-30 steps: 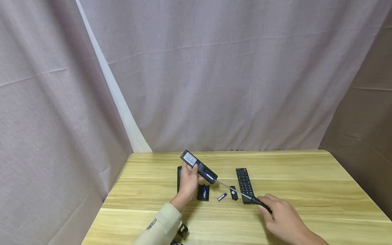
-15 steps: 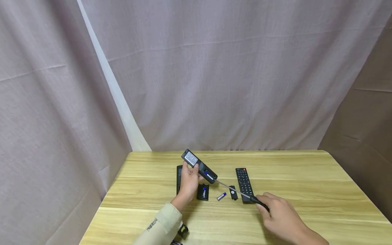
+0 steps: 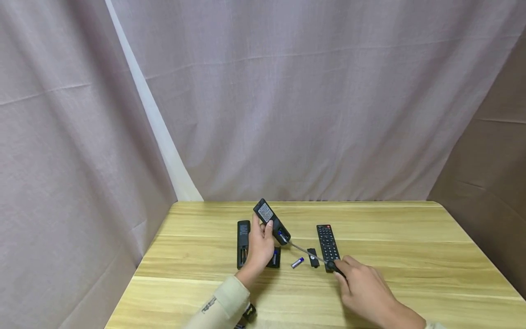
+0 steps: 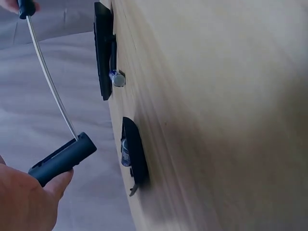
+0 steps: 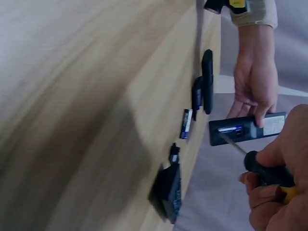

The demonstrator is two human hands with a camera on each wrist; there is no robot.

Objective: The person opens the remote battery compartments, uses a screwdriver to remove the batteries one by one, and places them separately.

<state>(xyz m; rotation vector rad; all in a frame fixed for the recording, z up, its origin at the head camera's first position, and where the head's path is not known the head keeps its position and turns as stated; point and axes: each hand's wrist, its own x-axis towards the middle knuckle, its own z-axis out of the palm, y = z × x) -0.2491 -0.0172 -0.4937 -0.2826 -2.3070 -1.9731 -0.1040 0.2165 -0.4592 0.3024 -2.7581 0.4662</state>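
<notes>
My left hand [image 3: 260, 249] holds a black remote control [image 3: 265, 211] above the table, its back with a silver label turned up. The uncovered battery compartment contains a blue and silver battery [image 5: 230, 129]. In my right hand [image 3: 363, 285] is a screwdriver [image 5: 264, 171] with a black and yellow handle, its thin metal shaft reaching to that compartment. In the right wrist view, the screwdriver's tip meets the battery's end. A loose battery [image 3: 297, 262] lies on the table below, beside a small black battery cover [image 3: 313, 257].
A second remote [image 3: 244, 233] lies back up behind my left wrist, its compartment uncovered. Beside it sits a black cover-like piece [image 3: 274, 259] with a battery in it. A third remote [image 3: 327, 242] lies buttons up at right. Black items [image 3: 249, 312] sit near my left sleeve.
My left hand has shifted slightly right and turned the remote steeper, uncovering more of the remote behind it. My right hand has moved a little left and forward with the screwdriver.
</notes>
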